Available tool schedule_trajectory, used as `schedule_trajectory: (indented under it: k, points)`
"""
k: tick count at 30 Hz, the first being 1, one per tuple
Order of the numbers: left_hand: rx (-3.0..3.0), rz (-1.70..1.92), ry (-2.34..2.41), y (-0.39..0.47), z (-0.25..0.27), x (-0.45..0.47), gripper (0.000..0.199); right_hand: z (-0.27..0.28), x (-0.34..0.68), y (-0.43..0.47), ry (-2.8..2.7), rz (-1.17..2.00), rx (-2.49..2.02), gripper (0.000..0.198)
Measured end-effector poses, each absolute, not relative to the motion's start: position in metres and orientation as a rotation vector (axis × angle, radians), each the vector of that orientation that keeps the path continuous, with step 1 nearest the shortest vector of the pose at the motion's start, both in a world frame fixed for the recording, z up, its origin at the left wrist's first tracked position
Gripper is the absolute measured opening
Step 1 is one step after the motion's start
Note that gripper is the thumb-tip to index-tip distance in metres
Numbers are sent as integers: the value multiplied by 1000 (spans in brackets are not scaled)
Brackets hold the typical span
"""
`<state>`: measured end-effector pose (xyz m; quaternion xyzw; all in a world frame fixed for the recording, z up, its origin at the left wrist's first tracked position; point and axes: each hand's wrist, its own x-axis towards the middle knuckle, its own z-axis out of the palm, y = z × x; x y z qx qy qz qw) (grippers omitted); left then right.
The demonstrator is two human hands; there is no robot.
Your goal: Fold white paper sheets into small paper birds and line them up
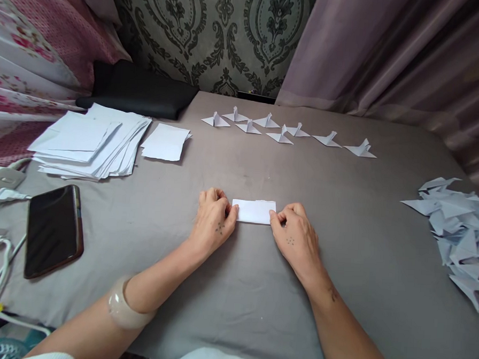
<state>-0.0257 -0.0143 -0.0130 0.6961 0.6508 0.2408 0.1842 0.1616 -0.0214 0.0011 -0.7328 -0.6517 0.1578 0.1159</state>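
Observation:
A white piece of paper [255, 211], folded into a narrow rectangle, lies on the grey cloth surface in front of me. My left hand [215, 217] pinches its left end between thumb and fingers. At the right end, my right hand [295, 229] grips the lower corner in the same way. Beyond both hands stand several small folded paper birds [280, 135] in loose rows. The fingertips behind the paper are partly hidden.
To the left are a large stack of paper sheets [84, 142], a smaller pile of squares [165, 142], a phone [52, 231] and a white power strip [0, 185] with cables. A heap of folded paper birds [462, 228] lies at the right. Curtains [370, 52] hang behind.

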Motion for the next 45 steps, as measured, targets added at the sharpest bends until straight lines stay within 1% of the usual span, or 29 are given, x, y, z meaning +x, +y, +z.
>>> schedule_trajectory:
  k: [8, 11, 14, 16, 17, 20, 22, 27, 32, 34, 37, 40, 42, 45]
  points:
    - [2087, 599, 1858, -14, -16, -25, 27, -1, 162, -23, -1939, 415, -2124, 29]
    - [2150, 575, 1864, -16, -14, -24, 22, -1, 162, -25, -1941, 379, -2117, 28]
    - [2176, 554, 1843, -19, -10, -23, 16, -3, 160, -26, -1916, 312, -2098, 20]
    - [2221, 530, 1805, -19, -8, -22, 11, -4, 159, -26, -1965, 245, -1978, 11]
    - [2264, 510, 1774, -19, -7, -22, 12, -5, 158, -25, -2025, 216, -1878, 9]
    - [2465, 409, 1594, -16, -6, -22, 25, -7, 157, -25, -2235, 184, -1581, 26]
    - [2593, 330, 1442, -13, -6, -23, 27, -5, 155, -26, -2307, 200, -1513, 29]
    - [2744, 150, 1285, -16, 0, -32, 24, 7, 143, -40, -2432, 131, -1636, 28]
    - [2817, 156, 1189, -29, 6, -46, 37, 21, 123, -56, -2563, 29, -1788, 27]
    - [2818, 147, 1152, -33, 5, -51, 38, 24, 117, -62, -2565, 29, -1782, 30]
    - [2778, 181, 1109, -35, 3, -59, 38, 22, 109, -72, -2539, 6, -1774, 42]
    - [2732, 261, 1091, -37, 0, -65, 47, 16, 103, -81, -2511, -11, -1805, 54]
    - [2710, 277, 1103, -38, -2, -68, 50, 12, 100, -84, -2506, -8, -1830, 57]
    - [2706, 283, 1148, -40, -5, -68, 49, 9, 100, -84, -2502, -7, -1859, 58]
